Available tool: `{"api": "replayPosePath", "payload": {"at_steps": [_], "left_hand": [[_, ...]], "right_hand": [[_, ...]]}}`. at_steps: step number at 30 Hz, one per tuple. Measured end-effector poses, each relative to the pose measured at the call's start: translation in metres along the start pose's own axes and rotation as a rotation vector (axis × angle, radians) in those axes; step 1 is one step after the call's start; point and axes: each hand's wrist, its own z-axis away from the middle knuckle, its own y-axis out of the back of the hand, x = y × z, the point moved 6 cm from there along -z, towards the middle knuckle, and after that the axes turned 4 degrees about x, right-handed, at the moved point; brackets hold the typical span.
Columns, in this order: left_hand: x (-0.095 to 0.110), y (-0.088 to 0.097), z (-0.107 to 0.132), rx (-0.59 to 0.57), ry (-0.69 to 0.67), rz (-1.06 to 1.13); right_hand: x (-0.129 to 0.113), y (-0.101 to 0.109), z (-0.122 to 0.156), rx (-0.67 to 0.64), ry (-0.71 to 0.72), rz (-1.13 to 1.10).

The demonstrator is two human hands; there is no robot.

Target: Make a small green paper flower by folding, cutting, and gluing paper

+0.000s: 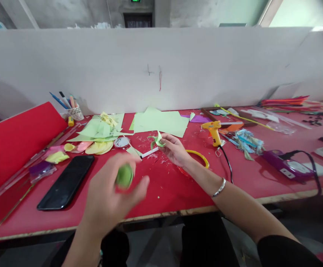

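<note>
My left hand, smeared by motion, is raised above the near part of the red table. A round green roll, which looks like tape, sits against its curled fingers, while the thumb stands apart. Farther in, my right hand pinches a pale green paper piece with curled, pointed leaf-like strips. Just left of that hand lies a small white stick among paper scraps. A yellow ring is partly hidden behind my right forearm.
A yellow glue gun stands right of my right hand, its cord trailing to the table edge. Green paper sheets lie at the back. A black phone is at left, a purple power strip at right. A white partition rises behind.
</note>
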Motion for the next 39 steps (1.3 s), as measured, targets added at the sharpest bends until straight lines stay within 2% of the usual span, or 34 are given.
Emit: {"api": "replayPosePath", "payload": {"at_steps": [2,3,5,7,11,14,24,31,39], "left_hand": [[0.019,-0.018,-0.06,-0.098,0.045,-0.002],[0.025,-0.028,-0.082,-0.166,0.078,0.001],[0.033,-0.039,-0.104,-0.229,0.084,0.009],[0.031,-0.047,-0.105,-0.275,0.088,0.002],[0.014,-0.063,-0.093,-0.422,0.135,0.026],[0.004,-0.071,-0.094,-0.461,0.184,0.026],[0.003,-0.078,-0.095,-0.42,0.187,0.12],[0.013,-0.081,-0.098,-0.427,0.155,0.191],[0.007,-0.081,-0.098,-0.392,0.196,0.194]], "right_hand": [[0.001,0.001,0.0,0.012,-0.013,-0.003],[0.001,0.001,0.0,0.018,-0.017,0.005],[0.002,0.0,0.001,0.031,-0.019,0.03],[0.001,0.0,0.002,0.041,-0.011,0.058],[0.0,-0.001,0.003,0.034,0.009,0.102],[-0.001,-0.001,0.003,0.033,0.036,0.111],[0.001,-0.013,0.011,-0.12,0.117,0.29],[-0.004,-0.025,0.017,-0.172,0.117,0.373],[-0.004,-0.025,0.016,-0.185,0.115,0.447]]}}
